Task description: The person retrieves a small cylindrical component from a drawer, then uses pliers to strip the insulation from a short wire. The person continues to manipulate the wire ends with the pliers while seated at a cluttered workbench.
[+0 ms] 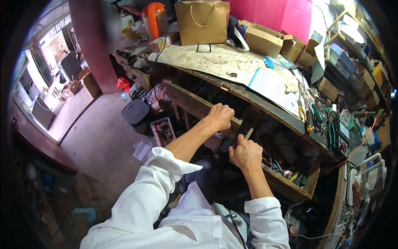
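Note:
Two wooden drawers stand pulled out beneath the workbench. My left hand [219, 117] is closed over the top edge of the left drawer's front board [192, 101], near its right end. Just right of it, my right hand [246, 153] is curled at the near left corner of the right drawer [286, 184]. The fingers of that hand are partly hidden, but they look wrapped round the drawer's edge. Wires and small tools [290, 175] lie inside the right drawer. The left drawer's contents are dark and hard to make out.
On the bench top [199, 60] are a brown paper bag [202, 25], open cardboard boxes [264, 40] and a written sheet [269, 85]. Pliers and screwdrivers [317, 116] crowd its right side. A black bin [136, 112] and a box of scraps [164, 132] stand on the floor.

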Available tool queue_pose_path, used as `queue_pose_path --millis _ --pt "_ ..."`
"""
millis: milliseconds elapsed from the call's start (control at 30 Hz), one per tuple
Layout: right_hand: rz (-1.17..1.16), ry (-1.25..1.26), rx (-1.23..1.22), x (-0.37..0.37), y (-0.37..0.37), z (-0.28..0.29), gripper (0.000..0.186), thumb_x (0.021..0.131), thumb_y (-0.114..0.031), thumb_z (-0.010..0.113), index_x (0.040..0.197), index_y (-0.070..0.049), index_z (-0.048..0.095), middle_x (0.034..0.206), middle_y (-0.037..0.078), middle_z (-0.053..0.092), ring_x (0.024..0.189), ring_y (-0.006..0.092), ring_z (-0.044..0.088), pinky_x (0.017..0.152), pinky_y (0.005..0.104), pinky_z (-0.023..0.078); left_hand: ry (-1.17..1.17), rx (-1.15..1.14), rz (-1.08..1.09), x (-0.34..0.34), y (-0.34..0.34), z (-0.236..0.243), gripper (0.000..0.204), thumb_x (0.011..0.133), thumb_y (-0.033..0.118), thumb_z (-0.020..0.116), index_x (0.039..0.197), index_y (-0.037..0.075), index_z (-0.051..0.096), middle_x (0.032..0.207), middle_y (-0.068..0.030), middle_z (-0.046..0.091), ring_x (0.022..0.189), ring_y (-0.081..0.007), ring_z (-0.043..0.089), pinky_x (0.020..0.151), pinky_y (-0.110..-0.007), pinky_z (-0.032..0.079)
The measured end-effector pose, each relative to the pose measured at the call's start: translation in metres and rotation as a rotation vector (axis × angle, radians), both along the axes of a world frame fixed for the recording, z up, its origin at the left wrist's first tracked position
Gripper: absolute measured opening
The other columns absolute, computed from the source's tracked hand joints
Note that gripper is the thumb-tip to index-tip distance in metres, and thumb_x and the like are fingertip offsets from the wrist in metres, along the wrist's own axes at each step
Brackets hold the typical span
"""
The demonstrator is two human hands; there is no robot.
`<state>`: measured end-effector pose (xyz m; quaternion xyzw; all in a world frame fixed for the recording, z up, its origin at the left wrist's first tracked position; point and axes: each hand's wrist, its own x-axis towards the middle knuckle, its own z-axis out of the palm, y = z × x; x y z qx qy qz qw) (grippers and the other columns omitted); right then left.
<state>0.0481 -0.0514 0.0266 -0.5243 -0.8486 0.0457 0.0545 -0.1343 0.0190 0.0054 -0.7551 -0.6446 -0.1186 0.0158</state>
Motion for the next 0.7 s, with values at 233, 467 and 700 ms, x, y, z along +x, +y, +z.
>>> queue_pose_path --millis 233,467,700 --pt "0.009 0.013 0.032 -0.001 0.002 -0.003 0.035 0.084 -0.035 0.072 0.093 -0.004 0.061 0.076 0.021 0.071 0.074 0.0392 0.072 0.066 0.0486 0.057 -0.020 0.055 -0.038 -0.007 -0.030 -0.008 0.016 0.068 0.006 0.069 0.083 0.003 0.076 0.081 -0.0201 0.071 0.082 -0.0382 0.067 0.080 -0.045 0.055" --pt "0.011 0.010 0.013 -0.004 0.000 -0.002 0.033 0.084 -0.034 0.070 0.092 -0.004 0.059 0.073 0.019 0.070 0.070 0.0379 0.071 0.063 0.0482 0.056 -0.149 0.225 -0.123 -0.013 -0.048 -0.018 0.012 0.067 0.004 0.071 0.077 0.004 0.066 0.080 -0.0132 0.068 0.086 -0.0318 0.065 0.081 -0.043 0.048" --pt "0.027 -0.031 0.050 -0.003 0.000 -0.007 0.031 0.084 -0.033 0.071 0.095 -0.006 0.061 0.077 0.019 0.070 0.070 0.0376 0.071 0.063 0.0479 0.056 -0.227 0.319 -0.177 -0.011 -0.054 -0.027 0.025 0.067 0.002 0.074 0.087 0.004 0.060 0.091 -0.0131 0.062 0.092 -0.0325 0.059 0.085 -0.042 0.046"
